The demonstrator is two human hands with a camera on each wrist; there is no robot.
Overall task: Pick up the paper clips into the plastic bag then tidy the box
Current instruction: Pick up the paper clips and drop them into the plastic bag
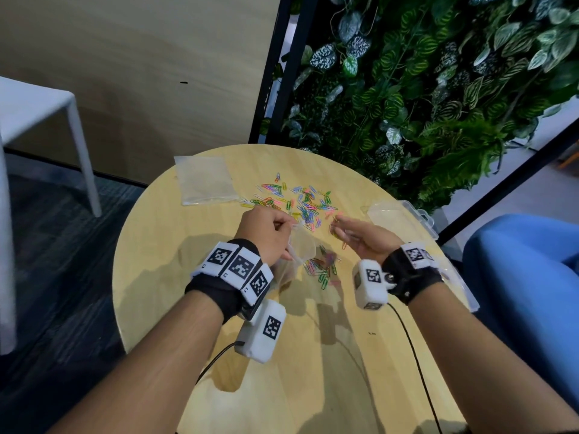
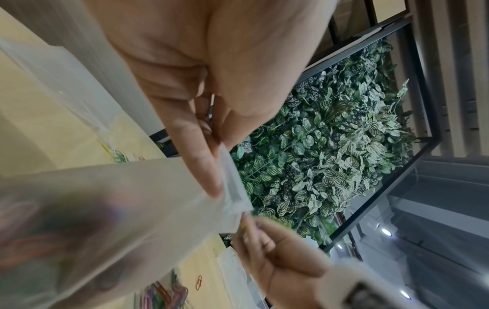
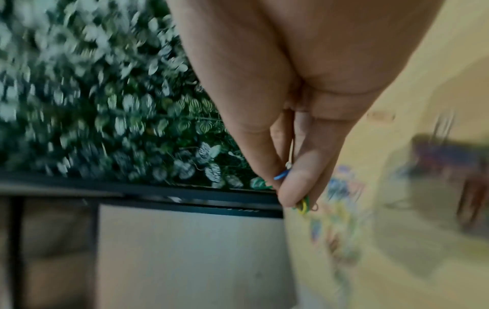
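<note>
On the round desk (image 1: 313,355), the left hand (image 1: 266,236) pinches the plastic bag (image 1: 300,245) open while the right hand (image 1: 363,239), just beside, grasps paper clips (image 3: 301,206), probably to drop them inside next.

Paper clips (image 1: 300,200) between bag (image 1: 205,180) and box (image 1: 404,219)

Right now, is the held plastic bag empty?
No. The plastic bag in the left hand already shows coloured paper clips inside.

head: above, down at table (image 1: 282,355) | wrists: close, along fingers
</note>
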